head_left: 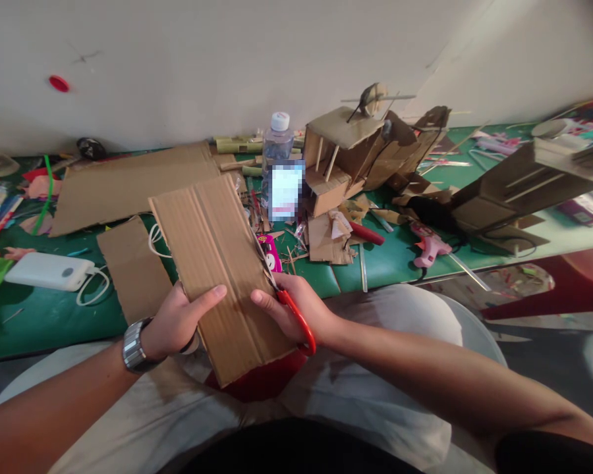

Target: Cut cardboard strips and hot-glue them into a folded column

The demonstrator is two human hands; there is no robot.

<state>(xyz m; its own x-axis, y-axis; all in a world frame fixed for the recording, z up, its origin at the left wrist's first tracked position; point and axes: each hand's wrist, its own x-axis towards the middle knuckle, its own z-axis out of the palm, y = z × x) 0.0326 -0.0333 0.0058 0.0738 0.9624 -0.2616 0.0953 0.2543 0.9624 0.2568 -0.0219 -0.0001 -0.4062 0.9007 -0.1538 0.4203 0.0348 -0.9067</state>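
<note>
A rectangular piece of cardboard [212, 243] is held tilted above my lap. My left hand [178, 319], with a watch on the wrist, grips its left edge, thumb on top and fingers hidden underneath. At the right edge, my right hand [296, 309] is closed around red-handled scissors [296, 322], the thumb resting against the cardboard. The scissor blades run along the cardboard's right edge, pointing away from me; whether they are cutting into it, I cannot tell. A smaller cardboard piece [136, 266] lies on the green table behind my left hand.
Behind stand a plastic bottle [278, 141], a lit phone-like screen [285, 191] and a cardboard structure [346, 131] with sticks. A pink glue gun [429, 247] lies to the right, near another cardboard build [518, 178]. To the left are a white power bank [49, 271] and a large cardboard sheet [133, 181].
</note>
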